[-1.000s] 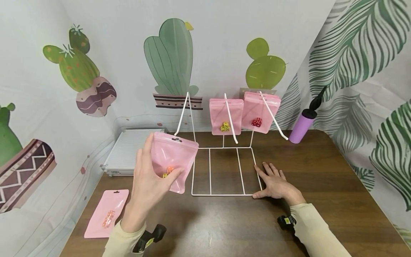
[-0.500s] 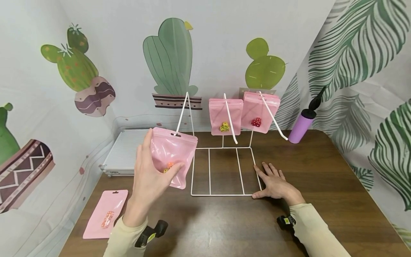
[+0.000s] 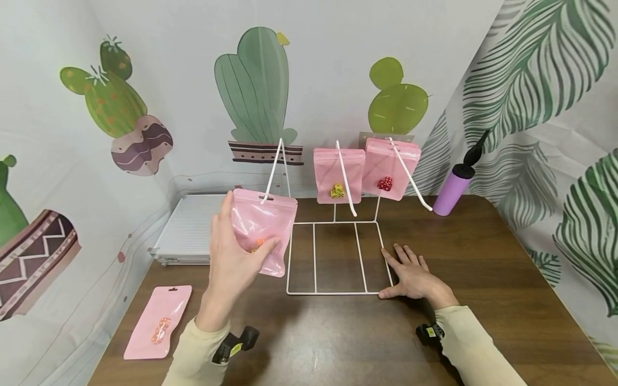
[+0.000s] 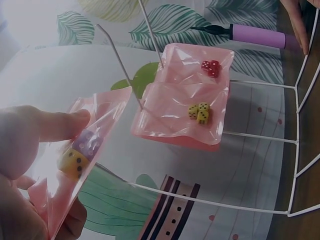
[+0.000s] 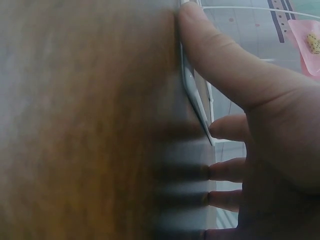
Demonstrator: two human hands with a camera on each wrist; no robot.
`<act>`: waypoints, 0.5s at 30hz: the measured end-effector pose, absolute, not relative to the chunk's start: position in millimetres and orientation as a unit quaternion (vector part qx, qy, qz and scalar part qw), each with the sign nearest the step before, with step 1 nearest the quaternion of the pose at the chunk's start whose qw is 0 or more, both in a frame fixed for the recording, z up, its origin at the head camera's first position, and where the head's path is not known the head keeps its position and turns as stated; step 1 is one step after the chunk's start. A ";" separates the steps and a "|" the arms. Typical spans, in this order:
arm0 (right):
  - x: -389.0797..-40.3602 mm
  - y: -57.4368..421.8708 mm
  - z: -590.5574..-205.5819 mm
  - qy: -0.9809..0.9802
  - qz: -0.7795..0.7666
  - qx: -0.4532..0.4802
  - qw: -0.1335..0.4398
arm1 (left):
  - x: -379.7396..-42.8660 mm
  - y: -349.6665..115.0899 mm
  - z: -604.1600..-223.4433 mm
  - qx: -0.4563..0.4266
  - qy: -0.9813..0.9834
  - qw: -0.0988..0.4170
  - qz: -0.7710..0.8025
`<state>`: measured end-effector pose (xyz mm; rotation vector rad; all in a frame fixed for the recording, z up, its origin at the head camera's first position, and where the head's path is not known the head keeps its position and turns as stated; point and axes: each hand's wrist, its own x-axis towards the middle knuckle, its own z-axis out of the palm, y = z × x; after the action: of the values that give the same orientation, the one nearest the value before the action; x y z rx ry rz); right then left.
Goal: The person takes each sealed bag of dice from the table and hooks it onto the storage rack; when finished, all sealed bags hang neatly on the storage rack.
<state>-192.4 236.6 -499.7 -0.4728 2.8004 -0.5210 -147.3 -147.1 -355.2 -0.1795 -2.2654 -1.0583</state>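
Observation:
My left hand (image 3: 232,271) pinches a pink zip bag (image 3: 263,217) by its sides, thumb in front. Dice (image 4: 75,162), one of them yellow, show through the film in the left wrist view. The bag's hang hole lies at the tip of the left hook (image 3: 273,170) of a white wire rack (image 3: 333,293); whether the tip passes through it I cannot tell. My right hand (image 3: 412,274) lies with fingers spread at the rack's front right corner, its thumb and a finger touching the base wire. Pink bags with yellow dice (image 3: 337,190) and red dice (image 3: 384,184) hang from the other two hooks.
Another pink bag (image 3: 156,321) with orange dice lies flat on the table's left side. Behind it is a silver ridged case (image 3: 185,228). A purple hand pump (image 3: 451,190) stands at the back right, near the printed cloth backdrop (image 3: 328,64).
My left hand has raised the bag slightly and turned it more upright, bringing its hang hole to the left hook's tip. My right hand has stayed in place.

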 end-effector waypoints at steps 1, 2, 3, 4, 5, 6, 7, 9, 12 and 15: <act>-192.2 236.6 -499.7 0.962 -0.180 -0.163 0.126 | -148.1 -146.5 -355.9 -0.068 -0.859 0.312 -0.401; -192.0 236.6 -499.5 0.962 -0.180 -0.163 0.126 | -148.9 -145.8 -356.6 -0.066 -0.859 0.312 -0.401; -191.6 236.5 -499.1 0.962 -0.180 -0.164 0.124 | -149.5 -145.2 -357.1 -0.066 -0.859 0.313 -0.401; -191.5 236.5 -498.6 0.962 -0.179 -0.165 0.123 | -149.7 -144.8 -357.6 -0.064 -0.859 0.312 -0.400; -191.4 236.3 -498.2 0.962 -0.177 -0.166 0.121 | -149.8 -144.4 -357.9 -0.060 -0.860 0.311 -0.400; -191.3 236.2 -497.8 0.963 -0.176 -0.165 0.121 | -150.0 -144.0 -358.2 -0.056 -0.861 0.309 -0.400; -191.1 236.3 -497.5 0.963 -0.174 -0.166 0.120 | -150.2 -143.5 -358.4 -0.053 -0.861 0.308 -0.401; -191.3 236.3 -496.9 0.964 -0.169 -0.168 0.118 | -150.8 -142.6 -358.5 -0.049 -0.861 0.305 -0.404; -191.4 235.8 -495.9 0.964 -0.170 -0.166 0.120 | -153.8 -141.5 -360.4 -0.051 -0.858 0.308 -0.408; -191.4 235.3 -495.3 0.963 -0.173 -0.164 0.123 | -162.5 -140.1 -365.3 -0.063 -0.850 0.325 -0.410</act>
<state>-191.4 235.3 -495.3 -0.4790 2.8093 -0.5052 -162.5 -140.1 -365.3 -0.1665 -2.2282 -1.0740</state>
